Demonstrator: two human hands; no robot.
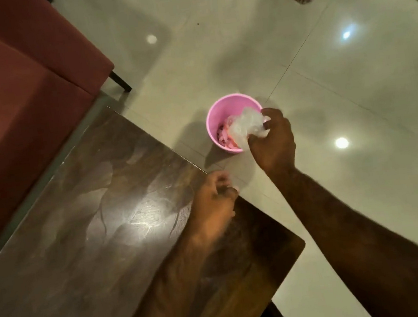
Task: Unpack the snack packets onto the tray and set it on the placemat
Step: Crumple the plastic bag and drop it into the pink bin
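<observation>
A person's right hand (272, 139) holds crumpled clear plastic wrapping (247, 126) over a pink bin (213, 120) on the floor.

The right grip is closed on the wrapping, above the bin's near rim; releasing it squarely over the opening should keep it off the tiles. The left hand (215, 202) curls loosely at the wooden counter (80, 241) edge; whether it holds anything, I cannot tell. No tray, placemat or snack packets are in view.
</observation>
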